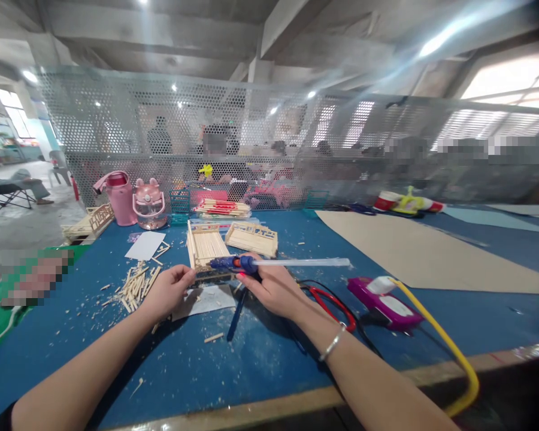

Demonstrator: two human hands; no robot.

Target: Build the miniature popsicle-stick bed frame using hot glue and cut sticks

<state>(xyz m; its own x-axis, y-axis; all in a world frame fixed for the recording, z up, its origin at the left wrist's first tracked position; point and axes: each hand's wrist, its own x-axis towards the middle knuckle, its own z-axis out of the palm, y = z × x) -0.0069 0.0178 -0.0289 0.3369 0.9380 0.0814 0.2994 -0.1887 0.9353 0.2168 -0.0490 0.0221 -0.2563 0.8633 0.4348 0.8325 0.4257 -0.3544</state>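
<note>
My right hand (273, 290) is wrapped round a blue hot glue gun (233, 263), and a long clear glue stick (303, 262) juts from its back end. The gun's nozzle points left, over the front of a small model built of wooden sticks (206, 245). At that model's front left corner is my left hand (168, 291), its thumb and finger pinched together; what sits between them is too small to make out. A white paper sheet (211, 300) lies below the hands. Behind the gun rests a second wooden-stick piece (253, 239).
Loose cut sticks (137, 287) are heaped on the left. A pink tumbler (121, 200), a clear pink bottle (150, 206) and a stick bundle (222, 208) stand behind. On the right are red-handled pliers (335, 308), a purple power strip (384, 305) and brown cardboard (413, 251).
</note>
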